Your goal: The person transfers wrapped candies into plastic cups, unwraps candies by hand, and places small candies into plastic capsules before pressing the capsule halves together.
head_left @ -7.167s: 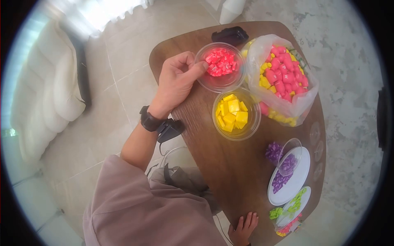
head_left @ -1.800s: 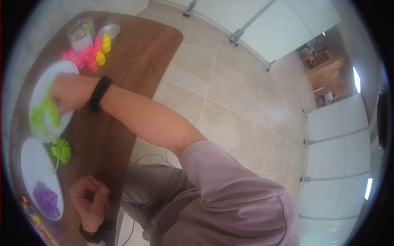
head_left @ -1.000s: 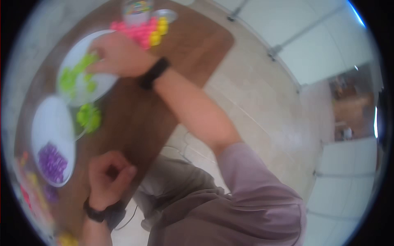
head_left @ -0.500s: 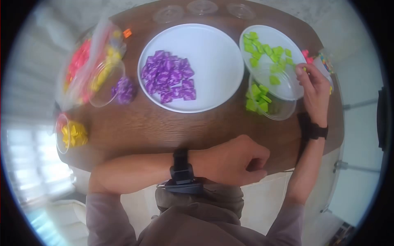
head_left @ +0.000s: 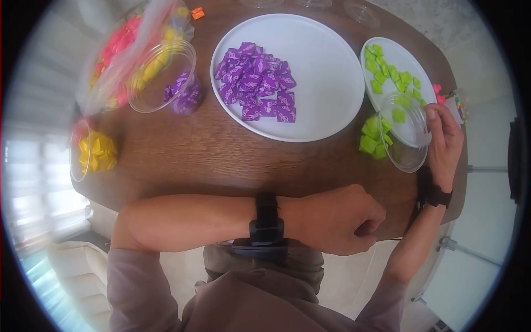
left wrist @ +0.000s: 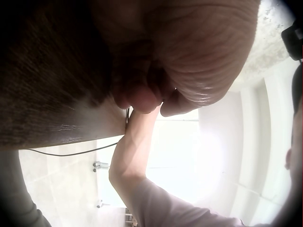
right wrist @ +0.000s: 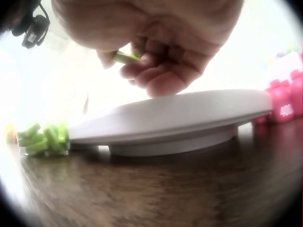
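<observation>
Right grip [head_left: 445, 141] shifted from over plate [head_left: 408, 60], rim now just beside; pinches green piece [right wrist: 125, 57], likely light, stiff: hold by edges. Left grip [head_left: 334, 219] loosely curled, apparently empty.

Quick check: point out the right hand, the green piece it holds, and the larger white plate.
Right hand [head_left: 445, 141]: head view, middle of the hand.
Green piece [right wrist: 125, 57]: right wrist view, its visible side.
Larger white plate [head_left: 332, 72]: head view, bare part beside the purple pieces [head_left: 251, 83].
</observation>
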Tool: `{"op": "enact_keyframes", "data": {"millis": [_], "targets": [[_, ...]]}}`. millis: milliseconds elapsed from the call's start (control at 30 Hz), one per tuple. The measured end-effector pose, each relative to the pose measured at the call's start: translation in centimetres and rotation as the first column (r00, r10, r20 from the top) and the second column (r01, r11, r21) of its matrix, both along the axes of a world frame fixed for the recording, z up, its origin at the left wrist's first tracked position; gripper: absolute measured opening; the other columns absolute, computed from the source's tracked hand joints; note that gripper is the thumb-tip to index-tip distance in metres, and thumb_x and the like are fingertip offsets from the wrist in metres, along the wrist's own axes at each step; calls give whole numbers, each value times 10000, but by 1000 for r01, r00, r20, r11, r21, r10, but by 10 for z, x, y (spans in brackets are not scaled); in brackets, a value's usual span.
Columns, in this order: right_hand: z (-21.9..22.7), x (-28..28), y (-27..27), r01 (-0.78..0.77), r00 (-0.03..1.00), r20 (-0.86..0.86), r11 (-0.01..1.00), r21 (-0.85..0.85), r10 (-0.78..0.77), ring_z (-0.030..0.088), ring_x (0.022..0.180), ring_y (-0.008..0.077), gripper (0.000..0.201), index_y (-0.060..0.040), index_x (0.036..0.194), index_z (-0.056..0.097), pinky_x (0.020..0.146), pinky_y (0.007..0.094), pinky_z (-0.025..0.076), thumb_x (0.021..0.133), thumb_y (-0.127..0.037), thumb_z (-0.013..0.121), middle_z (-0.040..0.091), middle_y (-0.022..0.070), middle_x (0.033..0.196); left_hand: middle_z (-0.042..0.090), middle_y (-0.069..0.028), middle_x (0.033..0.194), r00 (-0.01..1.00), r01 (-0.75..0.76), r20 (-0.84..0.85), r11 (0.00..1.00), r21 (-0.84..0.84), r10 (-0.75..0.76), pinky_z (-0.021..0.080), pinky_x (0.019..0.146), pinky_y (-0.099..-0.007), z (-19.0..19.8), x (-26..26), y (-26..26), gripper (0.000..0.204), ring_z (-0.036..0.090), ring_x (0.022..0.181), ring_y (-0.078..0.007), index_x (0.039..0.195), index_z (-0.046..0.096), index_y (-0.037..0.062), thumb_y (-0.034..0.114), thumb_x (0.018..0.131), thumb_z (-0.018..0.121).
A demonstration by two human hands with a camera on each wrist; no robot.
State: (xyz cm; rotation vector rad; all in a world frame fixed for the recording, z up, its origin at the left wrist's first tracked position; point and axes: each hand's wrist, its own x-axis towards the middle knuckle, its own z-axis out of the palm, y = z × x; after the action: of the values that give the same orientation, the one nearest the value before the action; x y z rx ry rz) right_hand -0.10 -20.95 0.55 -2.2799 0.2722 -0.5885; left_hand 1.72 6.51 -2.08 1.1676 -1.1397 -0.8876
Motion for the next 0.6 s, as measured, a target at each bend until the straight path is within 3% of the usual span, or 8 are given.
{"op": "enact_keyframes", "data": {"millis": [267, 600], "targets": [[-2, 5, 0, -20, 998, 62, 998, 53, 17, 501, 755, 62, 177, -20, 1064, 692, 684, 219, 410, 993, -182, 696, 614, -31, 897, 581, -134, 610, 1000, 0, -19, 1000, -5, 0, 458, 534, -400, 0, 1, 0, 239, 579, 546, -301, 708, 536, 4, 85, 866, 694], [5, 5, 4, 135, 990, 27, 991, -20, -135, 508, 735, 59, 193, -20, 1088, 704, 654, 211, 411, 934, -122, 758, 623, -26, 933, 577, -133, 607, 1000, -5, -13, 1000, -2, 5, 444, 531, -411, -1, 0, 0, 238, 569, 543, -314, 700, 531, 5, 76, 864, 689]]}}
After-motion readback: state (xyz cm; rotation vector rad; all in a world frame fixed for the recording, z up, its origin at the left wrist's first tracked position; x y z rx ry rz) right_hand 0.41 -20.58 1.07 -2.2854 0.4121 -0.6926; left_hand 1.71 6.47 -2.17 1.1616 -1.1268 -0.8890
